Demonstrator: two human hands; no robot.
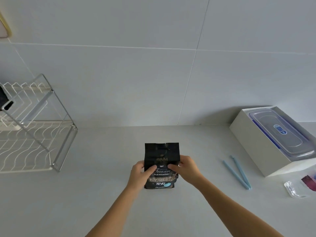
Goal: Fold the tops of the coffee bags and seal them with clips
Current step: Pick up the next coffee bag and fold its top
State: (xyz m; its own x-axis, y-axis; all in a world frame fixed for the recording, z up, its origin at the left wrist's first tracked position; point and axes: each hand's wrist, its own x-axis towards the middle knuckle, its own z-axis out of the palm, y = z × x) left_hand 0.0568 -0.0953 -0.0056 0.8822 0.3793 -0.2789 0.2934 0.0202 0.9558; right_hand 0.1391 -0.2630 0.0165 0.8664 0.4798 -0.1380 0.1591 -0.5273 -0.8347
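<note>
A black coffee bag (161, 152) with gold and white lettering stands upright on the grey counter, its flat top unfolded and slightly torn at the edge. My left hand (140, 175) grips its left side, thumb across the front. My right hand (185, 167) grips its right side, thumb also on the front. Two long light-blue sealing clips (238, 171) lie on the counter to the right of the bag, touching at their near ends, well apart from both hands.
A wire dish rack (34, 127) stands at the left against the tiled wall. A white box (256, 151) holding a clear lidded container (280, 132) sits at the right. Small foil and purple packets (301, 186) lie at the right edge.
</note>
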